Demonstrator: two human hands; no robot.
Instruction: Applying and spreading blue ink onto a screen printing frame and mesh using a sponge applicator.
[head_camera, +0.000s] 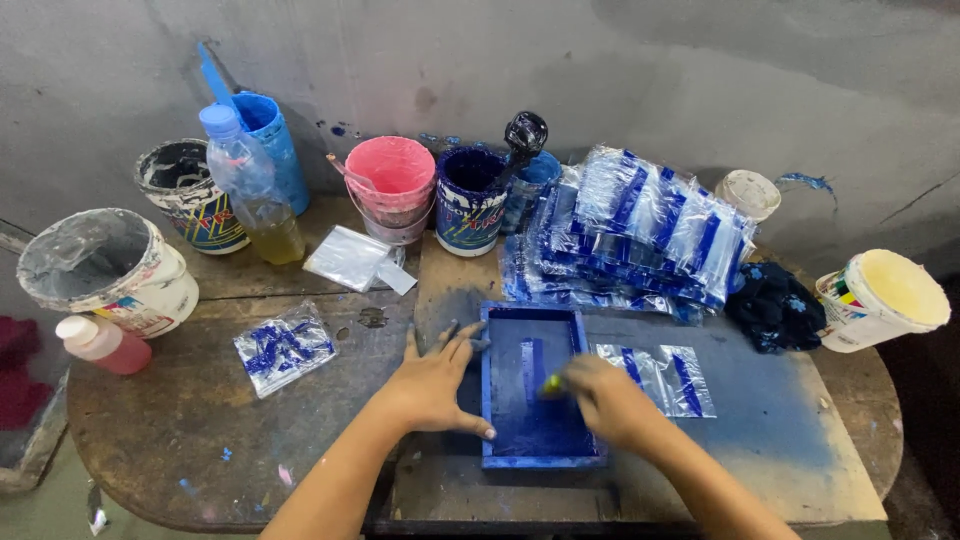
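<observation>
The left hand (432, 385) is lying flat with its fingers (455, 340) spreading wide, pressing on the table beside the left rail of the blue printing frame (535, 385), the thumb touching the frame's lower left edge. The right hand (605, 400) is curling closed around a small yellow-green tool (552, 383), gripping it and holding its tip against the blue-inked screen inside the frame. Just beyond the right fingers, a printed clear plastic bag (665, 375) is lying flat, touching the frame's right rail. Farther ahead of both sets of fingertips, a stack of printed bags (640, 225) is crowding the back, with paint pots (470, 200) beside it. To the left of the left fingers, a bare stretch of the wooden table (180, 430) is lying open, up to a loose printed bag (283, 347).
</observation>
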